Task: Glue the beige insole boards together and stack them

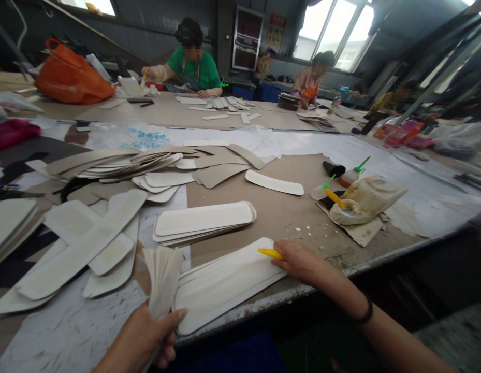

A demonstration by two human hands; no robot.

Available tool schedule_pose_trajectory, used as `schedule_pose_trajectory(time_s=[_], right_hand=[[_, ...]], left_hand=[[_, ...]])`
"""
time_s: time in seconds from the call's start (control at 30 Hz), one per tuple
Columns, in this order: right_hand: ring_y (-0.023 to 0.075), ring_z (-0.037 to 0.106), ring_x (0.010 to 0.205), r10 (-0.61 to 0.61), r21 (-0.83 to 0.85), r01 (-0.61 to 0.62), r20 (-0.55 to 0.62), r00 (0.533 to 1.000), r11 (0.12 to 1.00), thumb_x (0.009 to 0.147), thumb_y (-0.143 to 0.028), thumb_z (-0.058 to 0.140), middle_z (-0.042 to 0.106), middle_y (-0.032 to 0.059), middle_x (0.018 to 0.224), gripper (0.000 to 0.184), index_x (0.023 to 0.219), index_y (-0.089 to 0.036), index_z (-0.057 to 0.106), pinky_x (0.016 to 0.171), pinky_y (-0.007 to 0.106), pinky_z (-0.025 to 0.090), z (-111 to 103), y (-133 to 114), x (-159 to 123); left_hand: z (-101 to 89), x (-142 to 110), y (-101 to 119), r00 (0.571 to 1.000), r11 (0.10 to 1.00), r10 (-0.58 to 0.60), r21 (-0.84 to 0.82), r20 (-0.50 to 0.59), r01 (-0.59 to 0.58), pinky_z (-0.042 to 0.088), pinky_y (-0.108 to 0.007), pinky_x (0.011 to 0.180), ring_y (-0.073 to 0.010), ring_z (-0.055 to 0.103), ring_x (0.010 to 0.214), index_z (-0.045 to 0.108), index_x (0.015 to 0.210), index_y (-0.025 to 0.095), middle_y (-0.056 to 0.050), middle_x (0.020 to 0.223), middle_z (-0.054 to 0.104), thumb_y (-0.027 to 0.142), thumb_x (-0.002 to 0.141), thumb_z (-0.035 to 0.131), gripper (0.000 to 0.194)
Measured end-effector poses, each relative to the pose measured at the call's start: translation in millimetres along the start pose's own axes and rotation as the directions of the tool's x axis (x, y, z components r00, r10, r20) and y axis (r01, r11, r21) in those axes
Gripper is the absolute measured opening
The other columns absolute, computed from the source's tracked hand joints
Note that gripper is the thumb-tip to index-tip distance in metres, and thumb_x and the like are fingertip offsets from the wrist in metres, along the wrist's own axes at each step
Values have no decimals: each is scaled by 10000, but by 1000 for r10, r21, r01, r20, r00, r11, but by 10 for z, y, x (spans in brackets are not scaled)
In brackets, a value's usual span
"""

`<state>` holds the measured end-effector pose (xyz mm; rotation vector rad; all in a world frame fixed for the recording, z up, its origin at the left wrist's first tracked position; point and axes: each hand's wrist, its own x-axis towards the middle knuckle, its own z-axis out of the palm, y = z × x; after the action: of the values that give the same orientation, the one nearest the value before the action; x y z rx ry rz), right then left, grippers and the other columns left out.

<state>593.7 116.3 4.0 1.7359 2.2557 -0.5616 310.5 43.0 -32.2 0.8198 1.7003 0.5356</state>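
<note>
My left hand point(147, 334) is closed around a fanned bundle of thin pale strips point(162, 277), held upright near the table's front edge. My right hand point(298, 260) is closed on a yellow applicator tool point(270, 253), whose tip rests on the top piece of a stack of long white rounded pieces point(224, 282) lying in front of me. A second neat stack of the same white pieces point(203, 221) sits just behind it on the brown board.
A glue-smeared bottle with a yellow nozzle point(364, 199) lies to the right, with a black cone point(333, 168) behind it. Loose white and tan pieces point(108, 171) cover the left. Two people work at the far side, near an orange bag point(71, 77).
</note>
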Motion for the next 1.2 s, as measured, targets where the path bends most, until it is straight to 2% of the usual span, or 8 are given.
schedule_pose_trajectory(time_s=[0.23,0.5,0.63,0.77,0.87,1.07,1.13,1.2], right_hand=[[209,593,865,-15,-12,15,-21,1000,1000,850,-246,450,644,110,934,219,943,-125,608,761,277,415,52,3,0],[202,598,866,-6,-16,5,-49,999,1000,857,-238,458,648,92,939,190,948,-145,595,746,260,416,94,-23,-2],[252,602,862,85,-27,-88,-102,991,996,842,-268,509,643,120,918,173,913,-134,591,723,305,418,96,-20,-1],[278,604,839,226,-11,-233,-202,953,972,878,-227,435,621,170,928,177,938,-111,554,668,328,407,98,106,-40],[242,613,800,249,47,-244,-208,946,969,897,-223,381,644,133,855,189,927,-135,546,652,300,401,129,184,-71],[195,603,749,198,178,-163,-202,959,970,870,-277,373,648,57,783,214,819,-186,560,655,273,406,172,141,-130],[175,561,638,221,328,-140,-224,949,934,829,-358,422,594,20,661,231,704,-198,534,577,260,392,154,130,-155],[133,455,495,275,549,-135,-182,944,825,758,-471,498,465,-30,519,314,586,-211,456,465,238,331,134,126,-176]], left_hand=[[17,-8,6,1000,1000,8,-9,-9,-8,320,-239,301,-122,407,236,420,416,214,21,290,462,459,529,633,344],[23,-11,-6,999,999,36,18,-10,-36,310,-225,300,-117,405,236,417,387,208,10,276,457,439,564,597,341],[34,-29,8,999,999,34,7,-27,-34,311,-216,294,-117,413,237,413,406,211,18,276,456,397,587,586,312],[47,-40,-2,997,998,51,-22,-53,-52,308,-208,287,-115,409,232,403,420,211,21,269,452,360,608,578,297],[49,-41,-14,996,996,71,-50,-50,-74,310,-212,279,-123,408,227,397,453,219,28,261,445,348,616,576,274],[17,-36,-28,997,988,73,-132,-19,-75,341,-211,283,-120,439,248,443,450,181,16,300,477,301,638,601,274],[1,-44,-45,997,975,81,-210,8,-78,367,-217,296,-128,475,281,458,480,168,16,339,500,309,635,617,263],[-23,-63,-68,996,955,85,-287,14,-77,399,-235,318,-146,511,326,479,567,164,25,384,520,335,633,621,232]])
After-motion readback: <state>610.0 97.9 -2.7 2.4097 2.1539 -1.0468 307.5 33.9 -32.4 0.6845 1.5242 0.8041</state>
